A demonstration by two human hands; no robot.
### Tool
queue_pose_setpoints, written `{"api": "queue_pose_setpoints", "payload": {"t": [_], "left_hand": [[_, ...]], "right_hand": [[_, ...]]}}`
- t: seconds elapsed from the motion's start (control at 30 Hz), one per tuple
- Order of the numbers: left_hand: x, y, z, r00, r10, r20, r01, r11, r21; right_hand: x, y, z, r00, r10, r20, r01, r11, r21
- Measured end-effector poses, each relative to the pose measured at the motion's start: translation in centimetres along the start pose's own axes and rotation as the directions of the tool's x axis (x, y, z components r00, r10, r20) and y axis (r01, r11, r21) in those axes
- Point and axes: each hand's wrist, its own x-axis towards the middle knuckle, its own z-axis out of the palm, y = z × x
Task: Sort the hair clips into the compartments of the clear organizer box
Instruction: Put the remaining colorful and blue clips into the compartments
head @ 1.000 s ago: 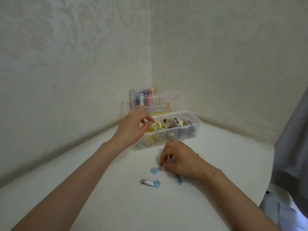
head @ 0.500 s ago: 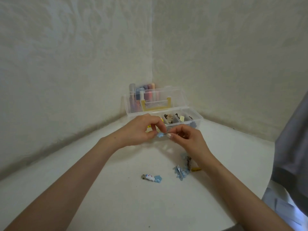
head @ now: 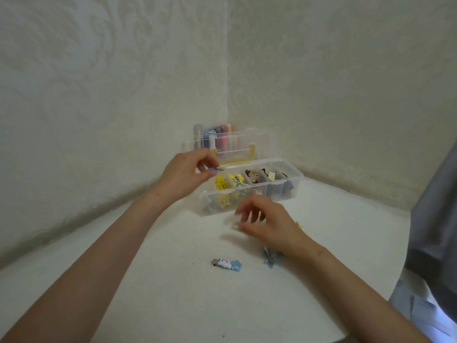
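At the far corner of the white table (head: 153,280), where two pale patterned walls meet, the clear organizer box (head: 249,194) stands with its lid (head: 249,142) swung up and open behind it. Its row of compartments already holds clips: yellow star clips (head: 220,183) toward the left end, a green-and-yellow patterned clip (head: 239,181) next to them, brown clips (head: 253,175) in the middle, and dark clips (head: 284,175) toward the right end. Behind the lid stands a cluster of coloured tubes (head: 217,134), seen partly through the clear plastic.

The left hand (head: 185,175) hovers over the left end of the box, thumb and forefinger pinching a small clip (head: 219,169). The clip looks greyish, but it is too small and blurred to make out its shape.

The right hand (head: 268,224) hangs above the table just in front of the box, its fingers loosely spread and holding nothing; it is blurred.

Three clips lie loose on the table. A white-and-blue clip (head: 226,264) with a star at one end lies near the middle, apart from both hands. A blue star clip (head: 270,259) lies to its right, partly hidden by the right wrist. A small yellow piece (head: 299,224) shows just past the right hand; most of it is hidden.

At the right edge of the view hangs a fold of grey cloth (head: 437,214).
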Motion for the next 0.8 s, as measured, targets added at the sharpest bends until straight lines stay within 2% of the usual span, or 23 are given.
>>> {"api": "queue_pose_setpoints", "payload": {"t": [0.1,0.27,0.47,0.67,0.8], "left_hand": [[0.2,-1.8,-0.4,0.99,-0.099,-0.1,0.107,0.992,0.069],[0.4,-3.5,0.6,0.96,-0.218,-0.175,0.237,0.967,0.092],[0.3,-3.8,1.5,0.961,-0.206,-0.185,0.226,0.969,0.099],[0.2,-3.5,1.6,0.964,-0.215,-0.156,0.234,0.965,0.118],[0.3,-2.8,1.0,0.959,-0.195,-0.206,0.229,0.961,0.155]], "right_hand": [[-0.3,-0.5,0.6,0.98,-0.142,0.136,0.165,0.97,-0.18],[-0.6,-0.8,1.3,0.933,-0.241,0.266,0.305,0.923,-0.235],[-0.7,-1.0,1.7,0.882,-0.309,0.356,0.417,0.863,-0.285],[-0.7,-0.9,1.9,0.895,-0.312,0.318,0.407,0.863,-0.3],[-0.6,-0.7,1.5,0.946,-0.245,0.215,0.298,0.916,-0.268]]}}
